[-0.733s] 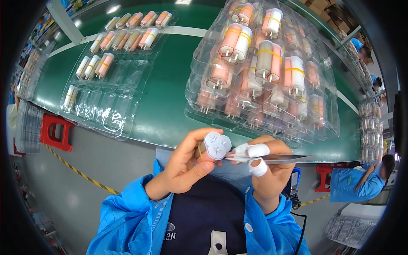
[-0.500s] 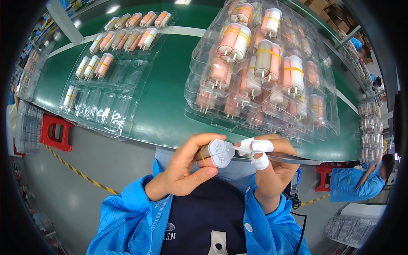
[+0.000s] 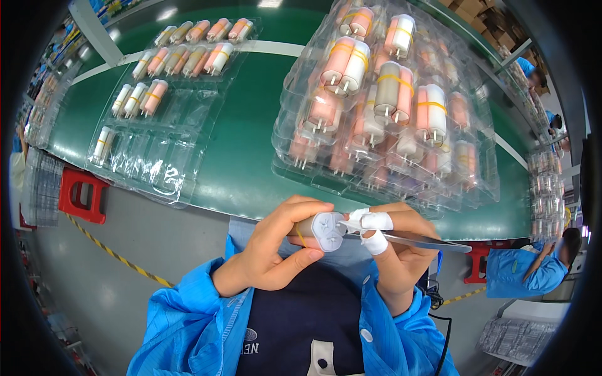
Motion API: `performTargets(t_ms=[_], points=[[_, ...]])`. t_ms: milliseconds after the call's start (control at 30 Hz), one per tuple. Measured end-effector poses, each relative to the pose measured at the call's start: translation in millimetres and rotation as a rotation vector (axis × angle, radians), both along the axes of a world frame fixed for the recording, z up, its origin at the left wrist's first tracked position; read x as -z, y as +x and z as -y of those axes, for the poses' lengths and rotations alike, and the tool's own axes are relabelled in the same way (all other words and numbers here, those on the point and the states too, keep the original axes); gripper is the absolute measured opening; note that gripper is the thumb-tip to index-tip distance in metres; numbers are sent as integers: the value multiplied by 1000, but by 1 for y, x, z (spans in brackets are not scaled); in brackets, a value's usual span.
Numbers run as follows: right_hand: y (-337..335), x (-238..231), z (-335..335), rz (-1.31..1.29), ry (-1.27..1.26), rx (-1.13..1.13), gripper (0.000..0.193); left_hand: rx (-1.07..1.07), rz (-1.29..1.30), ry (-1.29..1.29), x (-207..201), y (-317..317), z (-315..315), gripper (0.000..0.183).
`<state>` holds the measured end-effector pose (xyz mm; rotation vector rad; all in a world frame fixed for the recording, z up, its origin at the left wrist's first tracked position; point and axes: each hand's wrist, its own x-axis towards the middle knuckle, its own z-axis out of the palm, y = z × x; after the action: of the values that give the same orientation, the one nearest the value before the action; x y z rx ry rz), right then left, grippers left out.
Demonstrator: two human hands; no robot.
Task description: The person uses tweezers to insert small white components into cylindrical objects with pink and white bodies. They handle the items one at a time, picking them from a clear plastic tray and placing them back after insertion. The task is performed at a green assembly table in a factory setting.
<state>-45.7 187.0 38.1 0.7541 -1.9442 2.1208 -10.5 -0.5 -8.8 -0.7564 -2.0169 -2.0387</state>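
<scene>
My left hand [image 3: 269, 247] is wrapped round a bundle of tubes [image 3: 303, 230] bound with a yellow rubber band. Its pale three-lobed end [image 3: 328, 232] faces right, and small prongs show in the lobes. In my right hand [image 3: 401, 250] is a long, flat metal tool [image 3: 433, 242] that looks like tweezers, gripped between thumb and finger. White tape [image 3: 376, 222] covers those fingertips. The tool's pale tip meets the right edge of the tube end; whether it grips anything there is too small to tell. Both hands are held in front of the bench's near edge.
Stacked clear plastic trays [image 3: 389, 156] with pink, white and grey banded tubes stand on the green bench [image 3: 251, 125]. At the left lies a partly filled clear tray [image 3: 157, 150]. A red stool [image 3: 84, 195] stands left of the bench; another person [image 3: 527, 269] is at far right.
The tube bundle has tilted slightly in my left hand, its end sitting a little lower. My right hand and the metal tool have shifted slightly, the tool's rear end dropping.
</scene>
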Motion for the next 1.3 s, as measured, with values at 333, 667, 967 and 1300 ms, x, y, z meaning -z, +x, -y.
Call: performTargets(t_ms=[333, 667, 967, 1300], points=[[-11, -17, -15, -181, 194, -44, 15, -103, -32, -141, -21, 5, 1, 46], [0, 20, -51, -211, -9, 84, 15, -319, -676, -531, -144, -62, -26, 60], [25, 41, -62, -52, -217, 188, 18, -686, -696, -1058, -128, -144, -142, 45], [18, 67, -61, 8, -107, 163, 20, -378, -584, -779, -110, -109, -142, 66]])
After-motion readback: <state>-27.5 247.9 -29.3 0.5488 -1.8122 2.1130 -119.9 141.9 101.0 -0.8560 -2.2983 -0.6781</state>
